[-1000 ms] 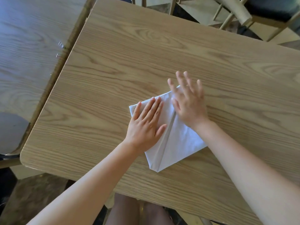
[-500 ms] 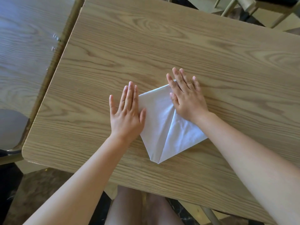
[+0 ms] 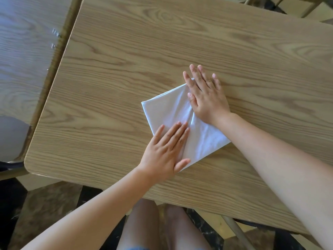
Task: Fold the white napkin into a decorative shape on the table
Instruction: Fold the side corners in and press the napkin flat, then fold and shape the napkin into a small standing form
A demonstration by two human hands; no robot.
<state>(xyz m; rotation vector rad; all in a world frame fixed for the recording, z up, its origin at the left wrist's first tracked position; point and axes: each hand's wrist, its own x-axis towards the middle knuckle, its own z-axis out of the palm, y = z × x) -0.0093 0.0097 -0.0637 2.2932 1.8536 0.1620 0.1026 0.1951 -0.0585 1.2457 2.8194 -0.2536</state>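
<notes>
The white napkin (image 3: 167,109) lies flat on the wooden table (image 3: 126,69), folded into a kite-like shape with a crease running down its middle. My left hand (image 3: 165,152) presses palm-down on the napkin's near lower-left part, fingers together and stretched out. My right hand (image 3: 205,94) lies flat on the far right flap, fingers spread, with a ring on one finger. Both hands rest on top of the cloth and grip nothing. The napkin's near tip is hidden under my left hand.
A second wooden table (image 3: 23,51) stands close on the left, with a narrow gap between the two. Chair legs (image 3: 310,6) show beyond the far right corner. My knees (image 3: 155,226) are below the near table edge.
My left hand has slid from the table beside the napkin's left edge down and right onto its near part. The right hand has stayed pressed on the right flap.
</notes>
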